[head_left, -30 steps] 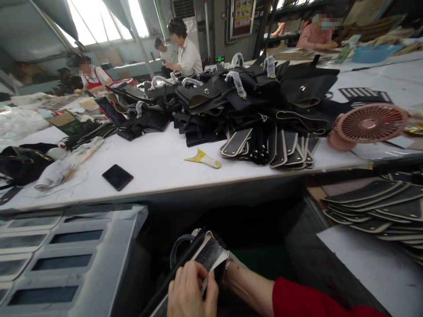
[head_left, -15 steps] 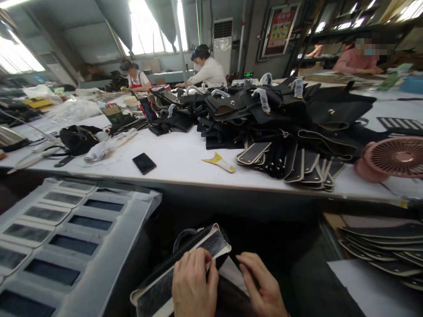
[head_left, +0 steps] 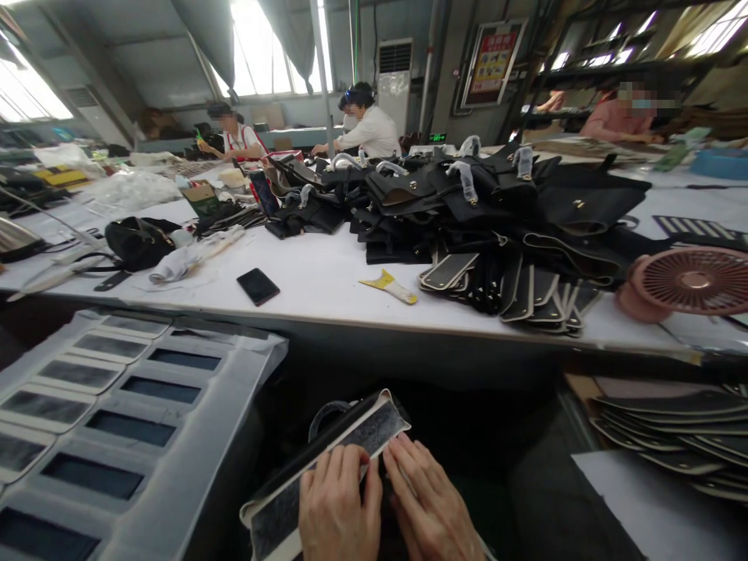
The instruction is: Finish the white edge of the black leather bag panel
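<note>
My left hand (head_left: 339,510) lies flat on a black bag panel with a pale edge (head_left: 379,425), held below the table's front edge at the bottom middle. Its fingers press on the grey inner face of the panel. My right hand (head_left: 429,506) rests right beside it, fingers spread on the same piece and touching the left hand. A curved dark handle (head_left: 322,413) sticks out behind the panel. Both hands are cut off by the bottom of the picture.
A long white table (head_left: 315,284) holds a heap of black bags (head_left: 467,199), flat black pieces (head_left: 526,292), a yellow scraper (head_left: 390,287), a phone (head_left: 258,286) and a pink fan (head_left: 689,282). A grey board with cut-outs (head_left: 117,397) lies left. Stacked panels (head_left: 672,425) lie right. Other people work beyond.
My right hand has moved left, closing up against my left hand on the panel. The view has stayed nearly the same since half a second ago, after tilting up before.
</note>
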